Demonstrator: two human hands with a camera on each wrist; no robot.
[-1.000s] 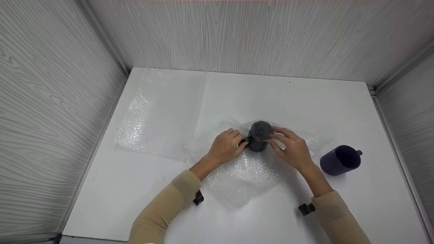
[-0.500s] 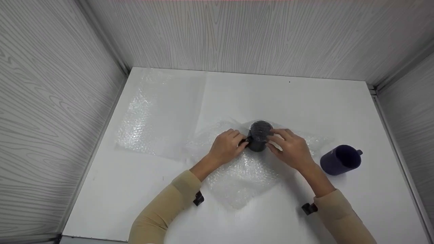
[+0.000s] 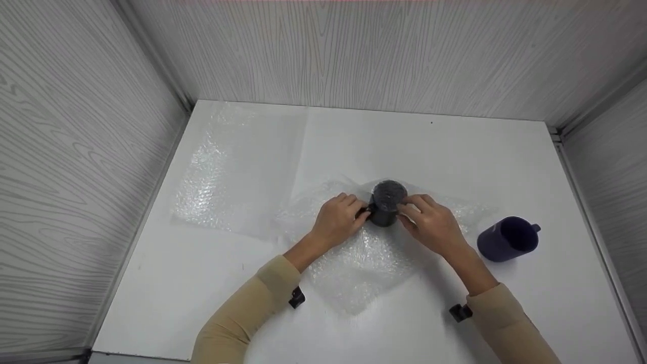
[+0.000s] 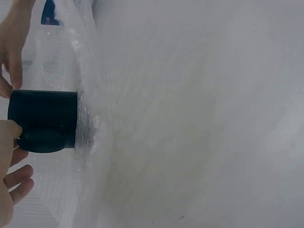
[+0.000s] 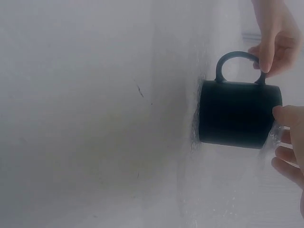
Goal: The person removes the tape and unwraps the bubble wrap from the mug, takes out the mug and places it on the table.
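Observation:
A dark mug stands upright on a sheet of bubble wrap, and more of the clear wrap shows over its mouth. My left hand pinches the mug's handle near the rim. On the opposite side, my right hand has thumb and fingertips at the rim, pinching the wrap there. In the right wrist view that thumb touches the top edge of the mug, and shiny bubble wrap shows beside it. The left wrist view has the base resting on crinkled wrap.
A dark blue mug stands to the right, its handle pointing right. Another flat sheet of bubble wrap lies at the left of the white table. Wood-patterned panels enclose the back and sides.
My right hand's fingers have drawn closer together at the mug's rim and shifted slightly down in the head view. The left hand and both mugs have stayed put.

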